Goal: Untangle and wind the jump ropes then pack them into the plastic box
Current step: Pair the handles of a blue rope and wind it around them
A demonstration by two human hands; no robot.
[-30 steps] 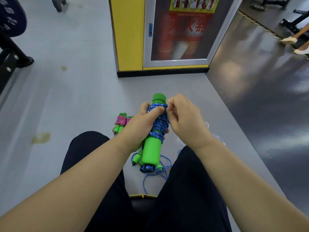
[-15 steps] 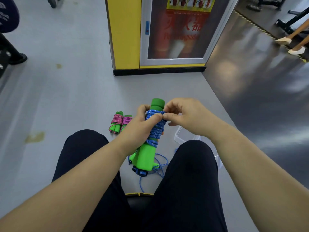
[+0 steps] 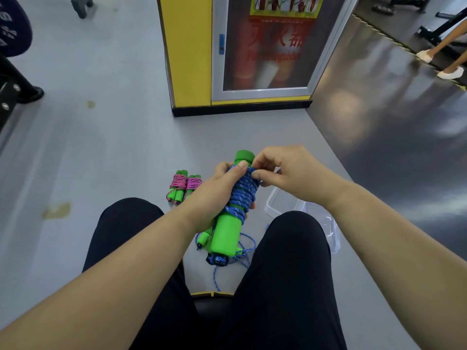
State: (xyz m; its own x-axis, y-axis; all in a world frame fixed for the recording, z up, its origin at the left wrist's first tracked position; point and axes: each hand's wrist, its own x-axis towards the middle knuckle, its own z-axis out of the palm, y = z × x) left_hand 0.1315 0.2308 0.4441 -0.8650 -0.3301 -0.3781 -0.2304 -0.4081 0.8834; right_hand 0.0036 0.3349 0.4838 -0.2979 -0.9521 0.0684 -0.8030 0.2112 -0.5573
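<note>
The right hand [image 3: 290, 173] pinches the top turn of the blue rope [image 3: 243, 190] between thumb and forefinger, its other fingers curled in, right beside the upper end of the green handles [image 3: 226, 236]. The left hand [image 3: 214, 195] is closed around the wound bundle from the left, thumb pressed across the uppermost coils, fingertips just showing on the far side.

The bundle is held in the air between the person's knees, above the grey floor [image 3: 113, 147]. The rope is blue with pale flecks, wrapped in tight, neat turns around the upper half of the thick foam handles; the lower half is bare bright green, ending in a dark cap with blue at the bottom. The long axis runs nearly upright in the view, tilted a little — top end away from the person and to the right, bottom end toward the lap.

Below it, more loose blue cord [image 3: 242, 251] lies in loops on the floor with another small green handle [image 3: 203, 239] beside it. To the left, two wound ropes [image 3: 184, 185] with pink cord and green handles lie side by side on the floor, touching.

The clear box [image 3: 278, 205] sits on the floor by the right knee, partly hidden by the leg; nothing can be made out inside the part that shows.
</note>
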